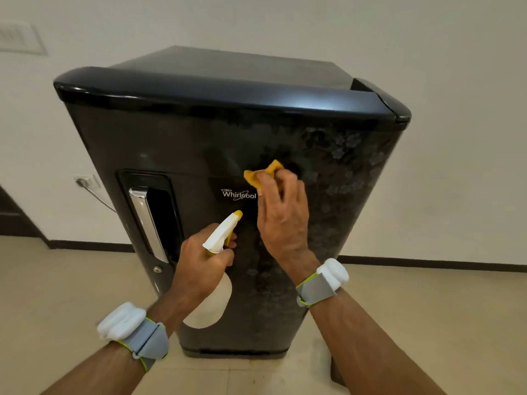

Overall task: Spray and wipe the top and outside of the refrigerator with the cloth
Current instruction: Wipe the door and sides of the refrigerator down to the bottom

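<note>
A black single-door refrigerator (199,143) with a faint flower pattern and a chrome handle (147,223) fills the middle of the head view. My right hand (281,215) presses a yellow cloth (263,173) flat against the door, just right of the brand logo. My left hand (204,262) grips a white spray bottle (224,233) by its neck, a finger on the trigger. Its yellow nozzle points up at the door below the logo. The bottle's pale body shows under my left wrist. Both wrists carry white and grey bands.
The refrigerator stands on a beige tiled floor (71,295) in front of a white wall (427,52). A wall socket (84,181) with a cable sits at the left, near the handle side. Dark skirting runs along the wall's base.
</note>
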Available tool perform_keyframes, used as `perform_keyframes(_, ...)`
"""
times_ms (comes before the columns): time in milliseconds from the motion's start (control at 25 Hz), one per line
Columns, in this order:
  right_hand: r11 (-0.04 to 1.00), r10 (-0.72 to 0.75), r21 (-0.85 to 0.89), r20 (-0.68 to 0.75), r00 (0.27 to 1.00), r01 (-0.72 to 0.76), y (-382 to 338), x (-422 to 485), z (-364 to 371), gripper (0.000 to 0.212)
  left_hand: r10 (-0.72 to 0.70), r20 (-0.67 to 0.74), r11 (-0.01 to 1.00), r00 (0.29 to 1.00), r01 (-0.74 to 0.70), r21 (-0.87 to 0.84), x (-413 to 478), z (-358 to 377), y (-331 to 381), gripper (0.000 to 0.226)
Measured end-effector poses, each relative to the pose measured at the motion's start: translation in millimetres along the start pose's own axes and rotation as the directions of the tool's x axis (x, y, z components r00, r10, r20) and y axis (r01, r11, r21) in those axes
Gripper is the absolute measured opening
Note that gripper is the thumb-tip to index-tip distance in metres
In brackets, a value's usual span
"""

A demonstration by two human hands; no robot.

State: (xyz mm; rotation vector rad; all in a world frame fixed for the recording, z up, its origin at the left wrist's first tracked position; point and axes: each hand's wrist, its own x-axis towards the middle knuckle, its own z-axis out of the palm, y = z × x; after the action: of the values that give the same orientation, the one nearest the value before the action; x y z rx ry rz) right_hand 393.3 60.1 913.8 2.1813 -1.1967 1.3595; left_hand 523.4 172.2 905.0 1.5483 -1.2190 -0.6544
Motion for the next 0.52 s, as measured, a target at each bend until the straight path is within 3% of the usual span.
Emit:
perform_keyframes(80, 0.962, -0.25, -0.062, 0.193, 0.949, 0.267, 9, -22, 13, 0.04, -0.02, 0.013, 1.0, 1.0, 0.02, 0.004, -2, 2, -3, 0.032)
perform_keyframes(160, 0.858, -0.462, -0.034, 0.385, 0.799, 0.513, 31, -49, 18, 0.042, -0.044, 0.015, 0.999, 0.999, 0.044, -0.03, -7, 5, -4, 0.029)
perform_keyframes(240, 0.794, -0.523, -0.032, 0.473, 0.709, 0.607, 60, -64, 8, 0.04, -0.069, 0.017, 0.996, 0.997, 0.069, -0.052, -11, 7, -4, 0.029)
perform_keyframes(280, 0.812, -0.5, -0.051, 0.452, 0.739, 0.581, 69, -63, 0, 0.04, -0.076, 0.003, 0.996, 0.997, 0.076, -0.044, -14, 8, -3, 0.027)
perform_keyframes(400, 0.948, -0.277, -0.087, 0.253, 0.927, 0.307, 61, -40, -8, 0.041, -0.079, -0.066, 0.997, 0.995, 0.079, -0.002, -22, 12, -1, 0.017)
perform_keyframes(520, 0.972, -0.23, 0.006, 0.213, 0.95, 0.234, 16, -20, 7, 0.043, -0.093, -0.146, 0.995, 0.985, 0.098, 0.027, -29, 13, 0, 0.016)
